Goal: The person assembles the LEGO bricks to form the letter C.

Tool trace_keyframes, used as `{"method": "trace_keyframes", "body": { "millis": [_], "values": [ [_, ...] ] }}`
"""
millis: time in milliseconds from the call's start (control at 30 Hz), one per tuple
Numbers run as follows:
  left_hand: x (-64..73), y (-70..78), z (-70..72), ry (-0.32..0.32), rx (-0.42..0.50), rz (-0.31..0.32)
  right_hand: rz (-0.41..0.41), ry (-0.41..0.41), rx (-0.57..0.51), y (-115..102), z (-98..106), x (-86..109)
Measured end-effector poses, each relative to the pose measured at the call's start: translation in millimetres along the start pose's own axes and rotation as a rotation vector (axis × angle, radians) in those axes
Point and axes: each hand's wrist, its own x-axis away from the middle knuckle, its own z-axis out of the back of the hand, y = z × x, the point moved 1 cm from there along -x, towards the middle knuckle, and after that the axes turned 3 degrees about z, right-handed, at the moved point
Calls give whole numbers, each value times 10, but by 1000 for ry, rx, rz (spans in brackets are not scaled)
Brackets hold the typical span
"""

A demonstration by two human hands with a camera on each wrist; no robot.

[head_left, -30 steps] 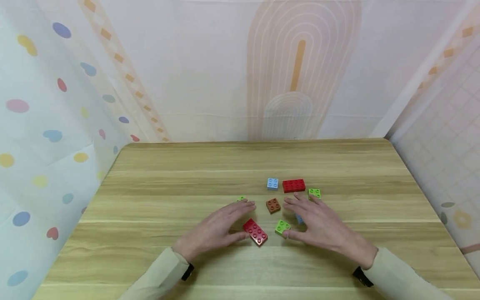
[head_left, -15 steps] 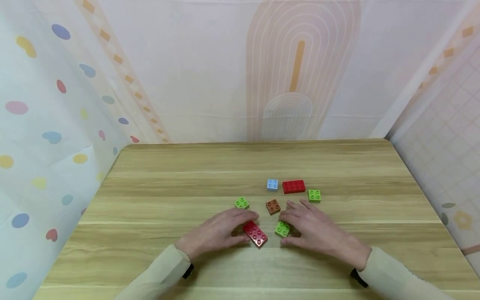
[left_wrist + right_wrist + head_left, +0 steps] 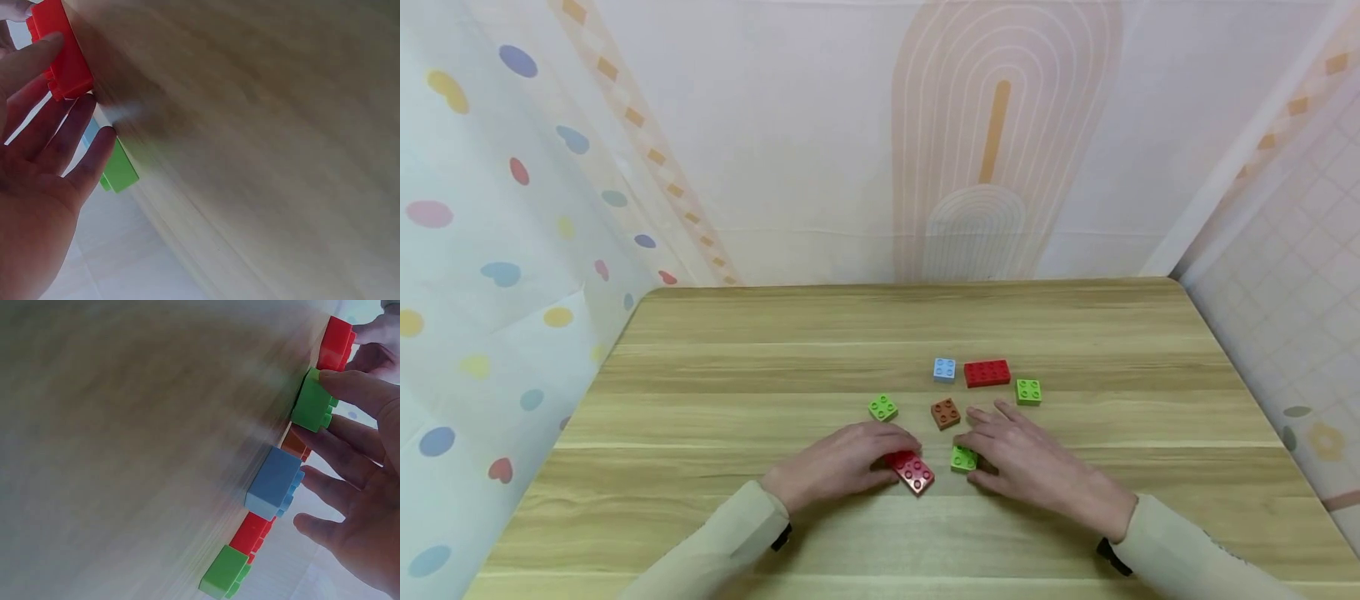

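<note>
My left hand pinches a long red toy brick between thumb and fingers; the brick lies on the table. In the left wrist view the thumb presses the side of that red brick, with fingertips at its far side. My right hand has thumb and a finger around a small green brick. The right wrist view has the thumb on one end of this green brick and a finger at the other. A blue brick stands beneath the right hand, hidden in the head view.
A brown brick lies just beyond the hands, and a green brick left of it. Farther back are a light blue brick, a second red brick and another green brick. Patterned cloth borders the wooden table.
My right hand has moved left and closed around the small green brick. My left fingers have come down onto the long red brick, uncovering the green brick behind them.
</note>
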Motion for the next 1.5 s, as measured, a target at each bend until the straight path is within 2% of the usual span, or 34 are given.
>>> {"method": "trace_keyframes", "body": {
  "millis": [200, 400, 833, 1167, 1333, 1500],
  "values": [
    [-5, -18, 2, 1, 1, -4, -16, 29, -33, -2, 28, 1],
    [-5, 6, 1, -2, -12, 35, -37, 67, -61, 5, 74, 26],
    [-27, 83, -23, 46, -108, 89, -109, 118, -164, -31, 95, 54],
    [-50, 112, -35, 93, -117, 69, -124, 124, -259, -75, 108, 29],
    [-68, 115, -40, 99, -101, 79, -119, 116, -318, -95, 112, 5],
    [-85, 115, -51, 97, -95, 103, -134, 74, -359, -120, 110, -35]
  ]
}}
